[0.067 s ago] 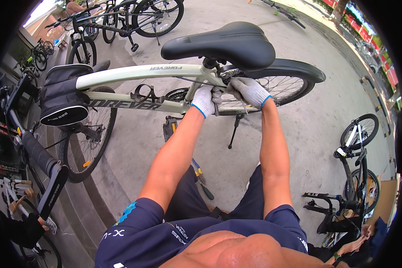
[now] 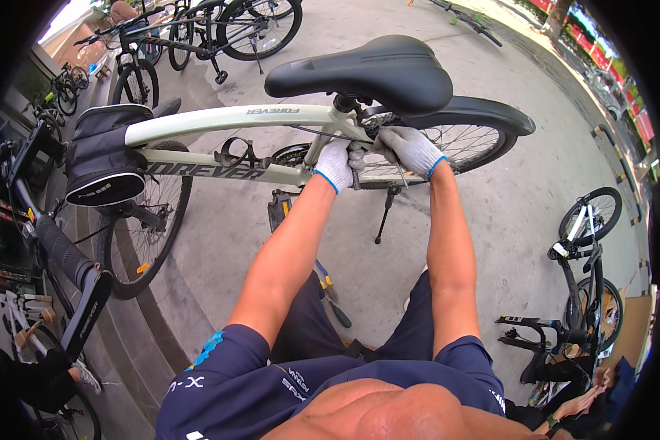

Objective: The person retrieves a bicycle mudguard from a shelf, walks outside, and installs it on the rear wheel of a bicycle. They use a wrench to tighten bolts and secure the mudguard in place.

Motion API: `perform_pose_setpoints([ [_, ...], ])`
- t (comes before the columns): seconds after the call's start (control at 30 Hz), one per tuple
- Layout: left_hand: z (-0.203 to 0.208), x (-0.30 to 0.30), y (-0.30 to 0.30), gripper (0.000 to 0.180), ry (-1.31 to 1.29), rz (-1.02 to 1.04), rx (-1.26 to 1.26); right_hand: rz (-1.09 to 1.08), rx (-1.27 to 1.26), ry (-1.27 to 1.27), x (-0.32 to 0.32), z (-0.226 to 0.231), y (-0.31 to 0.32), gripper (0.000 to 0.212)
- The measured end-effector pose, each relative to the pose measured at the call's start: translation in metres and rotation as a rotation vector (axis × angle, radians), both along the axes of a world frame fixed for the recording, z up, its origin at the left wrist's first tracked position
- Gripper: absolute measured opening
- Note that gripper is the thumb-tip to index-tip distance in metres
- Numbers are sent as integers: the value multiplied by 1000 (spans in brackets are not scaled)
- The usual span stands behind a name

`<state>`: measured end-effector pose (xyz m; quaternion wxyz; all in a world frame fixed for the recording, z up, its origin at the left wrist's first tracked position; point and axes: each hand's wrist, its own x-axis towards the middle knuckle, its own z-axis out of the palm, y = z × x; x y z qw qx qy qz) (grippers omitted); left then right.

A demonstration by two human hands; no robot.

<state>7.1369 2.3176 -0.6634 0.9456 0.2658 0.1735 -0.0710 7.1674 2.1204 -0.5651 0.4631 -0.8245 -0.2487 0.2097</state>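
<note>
A pale green bicycle frame (image 2: 213, 122) stands across in front of me, with a black saddle (image 2: 367, 73) above my hands. Both hands wear white-and-grey work gloves with blue cuffs. My left hand (image 2: 336, 164) is closed at the frame tubes below the saddle, around a short dark rod-like piece (image 2: 356, 180) whose lower end sticks out. Close beside it, my right hand (image 2: 412, 151) is closed in front of the rear wheel (image 2: 477, 143), with a thin metal rod (image 2: 402, 174) jutting down from the fingers. My fingertips hide the part between them.
A kickstand (image 2: 385, 216) and pedal (image 2: 279, 210) stick out below the frame. Yellow-handled pliers (image 2: 325, 281) lie between my legs. Steps (image 2: 136, 337) run at left. Other bicycles (image 2: 198, 37) stand behind; another (image 2: 590, 257) is at right, near another person's hand (image 2: 579, 402).
My hands and the bicycle stay in the same place. At the lower left edge, another person's leg and shoe have shifted slightly.
</note>
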Motion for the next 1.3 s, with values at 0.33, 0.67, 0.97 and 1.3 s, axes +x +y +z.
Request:
perform_pose_setpoints([
  [0.33,-4,2,0,21,25,23,6,-53,23,63,0,-7,5,40],
  [0.67,-24,9,-1,27,-129,13,-29,-261,988,978,-31,-24,67,31],
  [0.97,-16,1,5,23,-106,-75,26,-345,752,572,-40,-23,67,33],
  [1.3,3,1,6,29,17,-46,5,-216,438,471,-16,-12,16,34],
])
